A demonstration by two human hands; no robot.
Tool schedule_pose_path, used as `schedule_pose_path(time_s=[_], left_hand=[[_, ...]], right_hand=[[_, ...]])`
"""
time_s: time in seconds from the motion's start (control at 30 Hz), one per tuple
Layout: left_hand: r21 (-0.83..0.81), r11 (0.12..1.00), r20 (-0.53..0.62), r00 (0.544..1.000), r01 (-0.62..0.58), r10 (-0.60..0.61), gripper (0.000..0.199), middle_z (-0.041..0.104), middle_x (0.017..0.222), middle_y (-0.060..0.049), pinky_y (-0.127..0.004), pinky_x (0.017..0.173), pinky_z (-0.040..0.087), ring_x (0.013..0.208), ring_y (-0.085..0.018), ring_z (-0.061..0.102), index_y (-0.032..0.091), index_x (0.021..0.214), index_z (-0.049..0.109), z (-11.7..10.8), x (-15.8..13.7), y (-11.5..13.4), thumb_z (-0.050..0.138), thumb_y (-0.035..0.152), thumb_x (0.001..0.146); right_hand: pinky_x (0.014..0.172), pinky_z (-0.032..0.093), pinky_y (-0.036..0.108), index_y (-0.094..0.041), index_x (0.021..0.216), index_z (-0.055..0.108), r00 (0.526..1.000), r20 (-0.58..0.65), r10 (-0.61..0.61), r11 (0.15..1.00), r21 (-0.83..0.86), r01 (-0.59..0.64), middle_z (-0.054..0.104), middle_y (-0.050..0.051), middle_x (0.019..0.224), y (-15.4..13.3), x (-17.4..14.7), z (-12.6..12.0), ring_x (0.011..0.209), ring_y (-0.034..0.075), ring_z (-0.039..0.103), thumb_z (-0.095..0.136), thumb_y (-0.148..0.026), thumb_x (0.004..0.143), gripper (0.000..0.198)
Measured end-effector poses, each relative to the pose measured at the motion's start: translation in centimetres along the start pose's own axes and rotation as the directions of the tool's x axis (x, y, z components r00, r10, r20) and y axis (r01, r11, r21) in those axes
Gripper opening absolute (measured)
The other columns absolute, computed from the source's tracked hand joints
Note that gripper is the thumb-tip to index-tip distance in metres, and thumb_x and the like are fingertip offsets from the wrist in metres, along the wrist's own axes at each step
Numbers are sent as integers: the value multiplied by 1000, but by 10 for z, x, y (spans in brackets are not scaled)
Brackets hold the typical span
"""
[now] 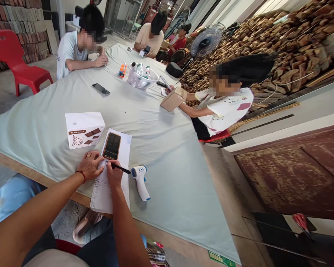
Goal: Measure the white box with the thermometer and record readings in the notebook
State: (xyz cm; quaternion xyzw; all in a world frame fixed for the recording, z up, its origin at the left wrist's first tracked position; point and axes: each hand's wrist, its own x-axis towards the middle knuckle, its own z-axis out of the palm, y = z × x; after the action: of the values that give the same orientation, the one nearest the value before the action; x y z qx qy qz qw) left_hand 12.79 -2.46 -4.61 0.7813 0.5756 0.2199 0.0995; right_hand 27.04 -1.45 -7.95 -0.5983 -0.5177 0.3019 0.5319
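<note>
My right hand [114, 173] grips a black pen [121, 168], its tip near the paper just below the phone. Beside it, my left hand [91, 165] lies with fingers extended at the left edge of the paper [125, 148], a ring on one finger and a red cord at the wrist. Handwriting covers the lower part of the sheets. A phone [112, 146] in an orange-edged case rests on their upper part. Close to the pen's back end, a white and blue infrared thermometer [140, 182] lies on the cloth. A white box [85, 130] with chocolate pictures stands beyond my left hand.
A pale cloth covers the table [178, 167]. Farther off are another phone [101, 89], a clear basin [143, 79] of bottles and an orange item [122, 70]. One person at the right holds a cardboard box [173, 99]; others sit around the far end. A red chair [25, 66] stands left.
</note>
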Motion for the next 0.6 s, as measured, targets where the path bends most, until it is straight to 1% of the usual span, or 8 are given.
schedule_pose_path(time_s=[0.17, 0.43, 0.53, 0.6], left_hand=[[-11, 1000, -3, 1000, 7, -7, 31, 56, 116, -8, -47, 102, 39, 114, -29, 51, 27, 111, 66, -1, 0, 0, 66, 33, 81], [-6, 1000, 3, 1000, 3, -3, 32, 56, 116, -9, -47, 102, 39, 113, -29, 51, 25, 111, 66, 1, 0, 0, 67, 34, 81], [-8, 1000, 5, 1000, 9, -9, 31, 56, 116, -8, -47, 101, 39, 113, -29, 50, 26, 111, 65, 1, 0, 0, 67, 34, 81], [-2, 1000, 9, 1000, 15, -15, 30, 56, 116, -8, -47, 101, 39, 112, -29, 50, 27, 110, 65, 0, 0, 0, 67, 34, 80]], right_hand=[[68, 48, 30, -21, 74, 58, 999, -47, 9, 1000, -8, -9, 61, 0, 67, 1, 0, 1, 66, 16, 55, 50, -38, 77, 19], [69, 48, 31, -21, 72, 57, 999, -34, -34, 999, -29, 33, 59, -1, 66, 4, 0, 1, 66, 16, 54, 50, -37, 76, 18], [69, 48, 30, -20, 76, 56, 994, -86, -63, 998, -29, 61, 58, -1, 69, 1, -3, -1, 66, 16, 54, 49, -37, 80, 19], [71, 49, 31, -19, 83, 58, 984, -135, -114, 993, -41, 109, 61, 2, 75, -3, -3, -3, 70, 16, 56, 48, -39, 86, 22]])
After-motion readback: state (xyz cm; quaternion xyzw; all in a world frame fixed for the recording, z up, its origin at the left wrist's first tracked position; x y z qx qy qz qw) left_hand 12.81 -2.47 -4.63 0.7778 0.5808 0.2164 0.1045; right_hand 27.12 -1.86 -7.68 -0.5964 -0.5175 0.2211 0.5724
